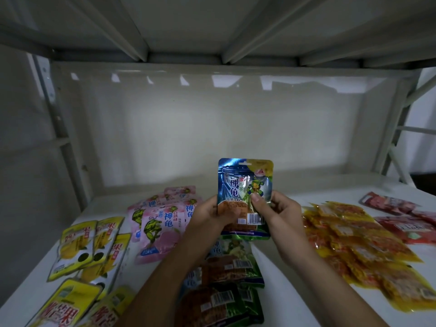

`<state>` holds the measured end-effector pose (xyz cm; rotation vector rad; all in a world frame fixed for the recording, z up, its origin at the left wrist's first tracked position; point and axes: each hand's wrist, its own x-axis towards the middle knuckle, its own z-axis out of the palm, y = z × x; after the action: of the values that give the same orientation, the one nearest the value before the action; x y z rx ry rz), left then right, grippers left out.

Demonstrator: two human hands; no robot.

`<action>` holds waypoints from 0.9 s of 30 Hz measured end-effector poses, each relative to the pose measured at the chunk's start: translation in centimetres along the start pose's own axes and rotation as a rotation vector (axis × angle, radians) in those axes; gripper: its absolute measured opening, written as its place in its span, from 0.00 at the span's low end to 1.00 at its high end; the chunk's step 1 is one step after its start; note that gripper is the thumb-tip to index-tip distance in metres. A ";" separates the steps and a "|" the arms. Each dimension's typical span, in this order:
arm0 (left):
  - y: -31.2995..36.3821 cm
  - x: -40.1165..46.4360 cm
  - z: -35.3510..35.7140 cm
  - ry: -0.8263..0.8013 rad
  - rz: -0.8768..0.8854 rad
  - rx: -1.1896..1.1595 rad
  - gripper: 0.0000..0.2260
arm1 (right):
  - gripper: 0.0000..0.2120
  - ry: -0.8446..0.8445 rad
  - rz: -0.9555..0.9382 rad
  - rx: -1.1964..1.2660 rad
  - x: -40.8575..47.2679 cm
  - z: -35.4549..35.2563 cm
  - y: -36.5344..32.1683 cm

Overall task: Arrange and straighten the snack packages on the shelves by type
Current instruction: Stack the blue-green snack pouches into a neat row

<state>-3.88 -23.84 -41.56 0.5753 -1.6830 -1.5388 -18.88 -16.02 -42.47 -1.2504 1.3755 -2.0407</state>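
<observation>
Blue-green packet (245, 185): held upright above the shelf (295, 267), both hands' fingers (256, 199) pinching it. Left of it, pink (160, 223) and yellow packs (89, 246); right, orange (354, 244), red (405, 220). Sorting looks largely done; straightening remains.
</observation>
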 end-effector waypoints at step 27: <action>-0.8 0.4 -0.7 0.132 -0.009 -0.045 0.05 | 0.29 -0.242 0.046 -0.061 0.2 -0.4 1.1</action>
<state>-3.69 -24.72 -42.22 0.6475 -1.5443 -1.5074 -19.53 -16.40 -43.43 -1.4246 1.3474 -1.7623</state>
